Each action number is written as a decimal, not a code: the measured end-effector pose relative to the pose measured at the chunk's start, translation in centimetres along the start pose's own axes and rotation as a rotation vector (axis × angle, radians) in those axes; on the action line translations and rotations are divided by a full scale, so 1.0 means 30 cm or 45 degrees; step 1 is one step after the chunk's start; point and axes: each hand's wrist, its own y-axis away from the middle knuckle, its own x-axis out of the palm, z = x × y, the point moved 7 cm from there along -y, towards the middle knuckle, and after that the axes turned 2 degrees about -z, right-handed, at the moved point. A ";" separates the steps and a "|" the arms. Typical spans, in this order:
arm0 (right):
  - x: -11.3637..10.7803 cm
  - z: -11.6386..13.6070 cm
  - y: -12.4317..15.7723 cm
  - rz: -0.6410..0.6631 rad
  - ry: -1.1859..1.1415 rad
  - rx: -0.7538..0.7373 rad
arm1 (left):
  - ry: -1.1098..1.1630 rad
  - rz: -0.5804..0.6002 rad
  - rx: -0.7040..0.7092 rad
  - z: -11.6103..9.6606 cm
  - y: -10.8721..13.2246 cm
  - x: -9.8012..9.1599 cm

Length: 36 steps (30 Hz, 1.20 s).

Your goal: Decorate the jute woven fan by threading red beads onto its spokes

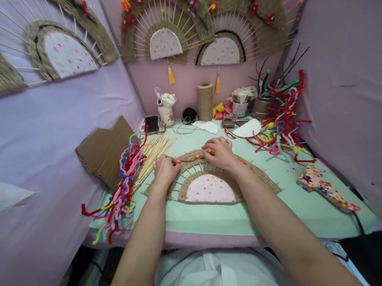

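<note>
A fan-shaped piece (210,189) of twine and thin sticks lies on the table, with a white, pink-spotted half circle at its lower middle. Small orange-red flowers (197,156) run along its upper twine band. At the band's upper left, my left hand (166,168) has its fingers pressed together by one of the flowers; whatever lies between them is too small to tell. My right hand (219,152) rests on the top of the band, right of centre, fingers bent over another flower. Its fingertips are partly hidden, and its grip is unclear.
Pipe cleaners (127,188), wooden sticks (152,156) and cardboard (108,151) lie left. A patterned glue gun (327,189) with a cord lies right. Behind stand a twine spool (206,102), a white bottle (166,111) and more pipe cleaners (287,117). Finished fans (165,21) hang on the wall.
</note>
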 end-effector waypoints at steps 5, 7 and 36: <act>0.004 0.011 0.001 0.012 -0.004 -0.012 | 0.254 -0.135 -0.087 0.088 -0.014 -0.052; 0.014 0.029 0.004 0.041 -0.008 -0.045 | 0.293 -0.182 -0.038 0.088 -0.010 -0.059; 0.029 0.042 0.001 0.136 0.019 -0.061 | 0.281 -0.423 0.303 -0.001 0.019 -0.092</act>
